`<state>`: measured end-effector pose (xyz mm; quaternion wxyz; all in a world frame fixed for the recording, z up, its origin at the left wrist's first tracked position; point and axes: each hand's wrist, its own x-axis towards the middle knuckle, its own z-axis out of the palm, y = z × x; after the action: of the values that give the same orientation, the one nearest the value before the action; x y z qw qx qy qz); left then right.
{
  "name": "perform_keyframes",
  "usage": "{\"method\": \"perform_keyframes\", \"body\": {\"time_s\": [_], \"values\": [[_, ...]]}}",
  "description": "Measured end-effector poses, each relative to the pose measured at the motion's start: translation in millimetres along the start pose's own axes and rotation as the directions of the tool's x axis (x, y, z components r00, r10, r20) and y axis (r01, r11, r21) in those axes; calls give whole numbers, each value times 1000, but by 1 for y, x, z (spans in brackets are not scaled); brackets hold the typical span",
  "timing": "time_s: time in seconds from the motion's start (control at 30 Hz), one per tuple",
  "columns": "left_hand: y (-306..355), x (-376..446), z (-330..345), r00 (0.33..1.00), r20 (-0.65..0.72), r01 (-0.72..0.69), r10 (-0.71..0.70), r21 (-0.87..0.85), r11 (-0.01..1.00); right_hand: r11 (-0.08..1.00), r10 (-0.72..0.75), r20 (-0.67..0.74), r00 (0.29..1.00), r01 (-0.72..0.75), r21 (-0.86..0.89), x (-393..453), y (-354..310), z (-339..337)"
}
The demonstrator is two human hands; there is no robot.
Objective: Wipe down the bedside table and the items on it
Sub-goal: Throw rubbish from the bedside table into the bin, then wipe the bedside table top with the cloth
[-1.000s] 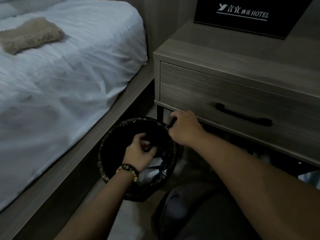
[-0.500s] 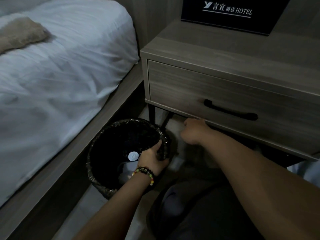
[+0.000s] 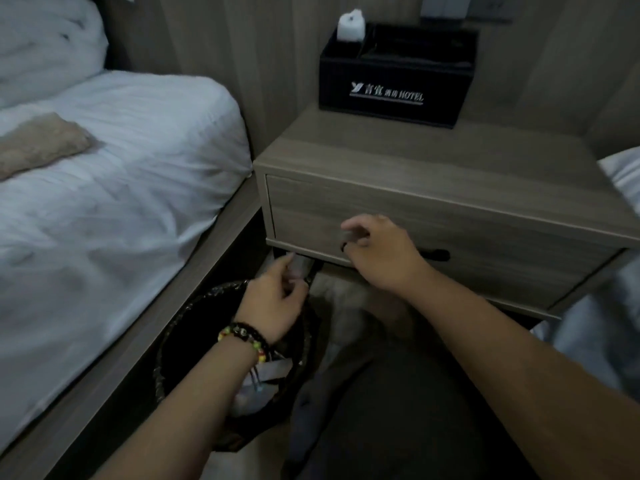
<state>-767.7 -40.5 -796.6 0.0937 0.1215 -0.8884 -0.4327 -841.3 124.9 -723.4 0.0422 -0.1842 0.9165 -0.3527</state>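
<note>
The grey wooden bedside table [image 3: 433, 161] has one drawer with a black handle [image 3: 437, 255]. On its top at the back stands a black hotel box [image 3: 391, 84] with a white tissue [image 3: 351, 26] sticking out. My right hand [image 3: 379, 252] hangs in front of the drawer, over the handle's left end, fingers loosely curled and holding nothing that I can see. My left hand [image 3: 273, 301], a beaded bracelet on its wrist, hovers above the bin's rim with loose, blurred fingers. A tan cloth [image 3: 38, 145] lies on the bed, away from both hands.
A black-lined waste bin [image 3: 187, 341] with pale rubbish inside stands on the floor between the bed frame [image 3: 166, 306] and the table. White bedding [image 3: 121, 188] fills the left. My dark-clothed knee [image 3: 398, 410] is low in the middle. More white bedding [image 3: 623, 174] shows at the right edge.
My left hand let go of the bin's rim and rose above it. My right hand came up from under the table to the drawer front. The view tilted up, showing the box.
</note>
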Motion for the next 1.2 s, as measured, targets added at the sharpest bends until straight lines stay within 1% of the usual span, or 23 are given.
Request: {"method": "perform_keyframes", "body": {"time_s": [0.07,0.13,0.2,0.23,0.3,0.37,0.4,0.47,0.53,0.6,0.7,0.73,0.8,0.87,0.93,0.97,1.07,1.13,1.2], "values": [[31,7,-15,996,-42,-85,85,-13,996,996,-63,-117,991,70,58,-12,-7,-27],[62,12,-22,986,-83,-147,143,-44,988,987,-82,-215,973,110,120,-24,-11,-53],[91,15,-24,978,-95,-195,185,-112,974,977,-102,-326,940,157,145,-35,-11,-75],[103,16,-23,977,-85,-209,197,-164,964,972,-101,-384,918,174,158,-40,-9,-83],[124,19,-20,970,-63,-244,236,-220,944,964,-54,-486,872,172,201,-48,0,-90],[135,22,-19,957,-63,-289,283,-196,937,965,-3,-557,831,148,216,-52,8,-89],[137,25,-20,955,-70,-296,288,-174,939,968,9,-563,827,134,213,-51,9,-86],[134,29,-29,956,-90,-289,277,-162,944,967,-23,-520,854,150,204,-45,2,-75],[120,32,-46,954,-122,-289,272,-153,945,959,-112,-447,888,215,186,-33,-13,-59],[99,36,-68,956,-147,-275,255,-137,952,950,-210,-356,911,276,146,-18,-30,-41],[60,43,-112,959,-177,-237,222,-70,969,932,-343,-182,921,358,55,9,-62,-14],[47,46,-127,958,-188,-224,216,-20,974,927,-365,-125,923,372,39,18,-74,-6],[21,51,-159,957,-205,-176,207,159,971,920,-391,-24,920,391,14,36,-97,11],[-8,62,-189,967,-199,-89,162,332,939,909,-415,57,908,417,-22,52,-118,27],[-38,76,-217,973,-213,7,93,425,905,892,-438,125,890,448,-64,66,-133,40],[-54,86,-231,966,-246,42,85,471,881,882,-447,154,881,463,-85,72,-138,46],[-96,116,-272,915,-396,179,77,570,802,852,-473,212,855,506,-138,88,-148,62],[-115,132,-294,888,-456,271,59,623,734,836,-493,221,841,529,-148,95,-152,71],[-128,145,-308,862,-507,356,20,632,688,835,-498,226,837,533,-135,100,-153,80]]}}
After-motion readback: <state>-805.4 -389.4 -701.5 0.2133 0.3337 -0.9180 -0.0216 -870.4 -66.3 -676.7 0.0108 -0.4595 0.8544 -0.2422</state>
